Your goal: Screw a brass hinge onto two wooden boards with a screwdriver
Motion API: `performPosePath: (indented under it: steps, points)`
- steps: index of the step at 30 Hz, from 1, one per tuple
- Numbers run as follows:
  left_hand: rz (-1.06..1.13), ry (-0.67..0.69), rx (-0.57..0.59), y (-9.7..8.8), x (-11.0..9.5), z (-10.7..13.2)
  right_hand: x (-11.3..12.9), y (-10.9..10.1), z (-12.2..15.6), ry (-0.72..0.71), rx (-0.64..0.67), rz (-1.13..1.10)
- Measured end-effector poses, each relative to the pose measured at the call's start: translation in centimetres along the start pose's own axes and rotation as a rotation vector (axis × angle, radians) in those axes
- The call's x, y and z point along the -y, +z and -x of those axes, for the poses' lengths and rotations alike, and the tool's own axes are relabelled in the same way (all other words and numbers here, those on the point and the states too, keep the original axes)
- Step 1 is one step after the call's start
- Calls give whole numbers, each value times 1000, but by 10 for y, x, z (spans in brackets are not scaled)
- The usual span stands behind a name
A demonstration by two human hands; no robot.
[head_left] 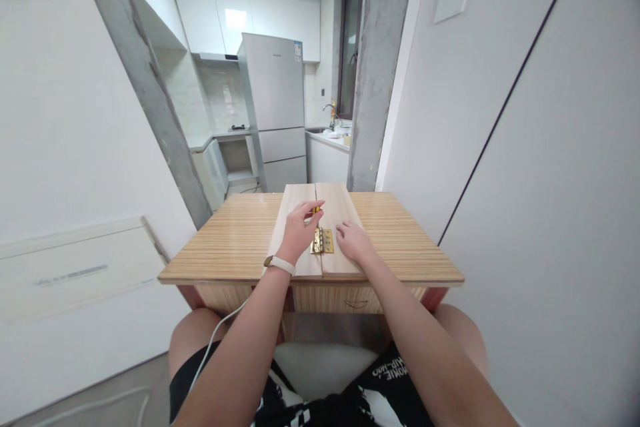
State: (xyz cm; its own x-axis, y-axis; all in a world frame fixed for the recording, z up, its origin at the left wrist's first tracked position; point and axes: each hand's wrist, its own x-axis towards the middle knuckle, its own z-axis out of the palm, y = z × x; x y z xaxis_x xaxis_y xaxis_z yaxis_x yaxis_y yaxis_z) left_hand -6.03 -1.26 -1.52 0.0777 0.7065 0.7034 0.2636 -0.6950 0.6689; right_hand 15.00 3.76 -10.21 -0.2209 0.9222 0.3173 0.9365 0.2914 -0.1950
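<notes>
In my left hand [299, 232], thumb and fingers pinch the small yellow-and-dark handle of a screwdriver [316, 211]. It is held upright over a brass hinge [327, 241], with its thin shaft pointing down at the hinge's left leaf. The hinge lies across the seam between two pale wooden boards, the left board [295, 197] and the right board [333, 197]. My right hand [354, 240] rests on the right board just beside the hinge, fingers laid on the wood and holding nothing. Part of the left leaf is hidden by my left hand.
Both boards lie on a striped wooden table [240, 227] with a drawer [357, 300] at its front. A white cable [220, 327] runs past my left arm. Beyond the table stand a grey fridge [280, 93] and a sink counter [327, 143]; walls flank both sides.
</notes>
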Motion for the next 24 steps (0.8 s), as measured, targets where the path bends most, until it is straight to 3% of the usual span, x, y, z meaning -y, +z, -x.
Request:
performPosePath:
  steps: [6, 12, 19, 24]
  points:
    - [88, -43, 84, -5, 3, 0, -1, 1, -1, 0, -3, 7]
    - [-26, -37, -44, -10, 7, 1, 0, -1, 0, -11, 0, 11]
    - [19, -5, 60, -15, 5, 0, -1, 1, -1, -9, -2, -2]
    - [82, -59, 40, -13, 6, 1, -1, 1, -1, -1, 2, -3]
